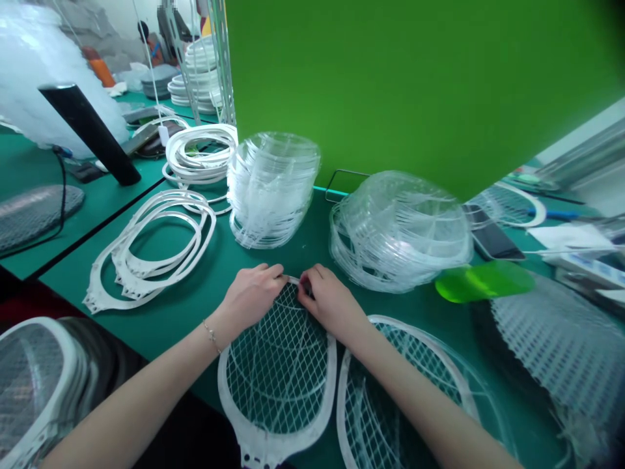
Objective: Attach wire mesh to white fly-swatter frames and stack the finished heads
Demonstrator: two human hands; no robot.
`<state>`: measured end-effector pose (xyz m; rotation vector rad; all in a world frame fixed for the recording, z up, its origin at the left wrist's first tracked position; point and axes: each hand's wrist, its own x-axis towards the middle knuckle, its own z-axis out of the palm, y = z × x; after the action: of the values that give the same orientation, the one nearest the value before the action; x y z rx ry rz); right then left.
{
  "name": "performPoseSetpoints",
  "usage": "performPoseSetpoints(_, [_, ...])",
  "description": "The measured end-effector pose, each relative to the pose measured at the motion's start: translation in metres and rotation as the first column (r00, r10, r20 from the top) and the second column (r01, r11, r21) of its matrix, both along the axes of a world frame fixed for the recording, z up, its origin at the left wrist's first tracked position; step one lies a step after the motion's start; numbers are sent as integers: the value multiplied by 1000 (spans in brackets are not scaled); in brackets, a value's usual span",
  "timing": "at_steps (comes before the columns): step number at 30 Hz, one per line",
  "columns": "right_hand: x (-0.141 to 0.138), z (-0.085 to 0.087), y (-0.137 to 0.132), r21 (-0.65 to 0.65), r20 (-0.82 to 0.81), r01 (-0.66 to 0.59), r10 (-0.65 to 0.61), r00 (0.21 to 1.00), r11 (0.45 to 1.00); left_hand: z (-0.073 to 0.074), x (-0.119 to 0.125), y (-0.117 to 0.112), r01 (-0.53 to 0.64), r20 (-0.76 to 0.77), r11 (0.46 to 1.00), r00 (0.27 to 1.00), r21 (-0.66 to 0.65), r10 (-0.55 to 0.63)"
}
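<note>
A white racket frame (226, 384) filled with diamond mesh lies on the green table, its slotted neck end toward me. At its far rim, my left hand (256, 292) is closed, fingertips pinching the edge. Just right of it, my right hand (328, 296) is also closed on the rim, thumb and forefinger pressed together. Whatever small part sits under the fingertips is hidden. Under my right forearm rests a second meshed racket frame (344, 391), with a clear ring partly over it.
Behind my hands stand two piles of clear plastic rings, one upright (273, 189) and one slumped (400, 228). White bare frames (161, 260) lie at left, stacked meshed frames (63, 371) near left. A grey mesh stack (561, 345) and green plastic piece (483, 281) are right. A green panel (390, 85) rises behind.
</note>
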<state>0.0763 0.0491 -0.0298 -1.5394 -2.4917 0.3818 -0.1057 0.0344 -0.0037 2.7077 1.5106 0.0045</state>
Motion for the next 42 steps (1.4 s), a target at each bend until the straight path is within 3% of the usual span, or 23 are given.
performPoseSetpoints(8, [0, -7, -5, 105, -35, 33, -30, 999, 994, -4, 0, 0, 8, 0, 999, 1000, 36, -8])
performPoseSetpoints(16, [0, -4, -10, 140, -49, 56, -49, 998, 989, -2, -3, 0, 17, 15, 996, 1000, 86, -18])
performPoseSetpoints(22, [-6, 0, -15, 154, -23, 89, -87, 996, 984, -3, -5, 2, -58, 95, 995, 994, 86, 50])
performPoseSetpoints(25, [-7, 5, -11, 135, 47, 91, -98, 994, 987, 4, -6, -10, 22, 157, 996, 987, 88, -36])
performPoseSetpoints(27, [-3, 13, -16, 113, 44, 66, -71, 997, 991, 12, -11, -30, 87, 206, 993, 973, 75, -101])
performPoseSetpoints(30, [6, 34, -49, 169, -118, 23, -3, 993, 985, 24, -25, -71, 96, 264, 995, 960, 9, -95])
performPoseSetpoints(32, [8, 47, -88, 218, -226, -13, 63, 972, 976, 28, -36, -97, 88, 277, 995, 958, -40, -73])
performPoseSetpoints(34, [4, 51, -130, 211, -236, -89, 139, 962, 973, 27, -44, -114, 94, 264, 990, 962, -106, -64])
performPoseSetpoints(38, [-7, 33, -182, 191, -120, -131, 155, 981, 973, 20, -46, -125, 106, 216, 972, 975, -209, -59])
performPoseSetpoints(42, [-7, 16, -186, 220, -62, -163, 180, 982, 962, 20, -43, -122, 98, 220, 970, 974, -224, -47])
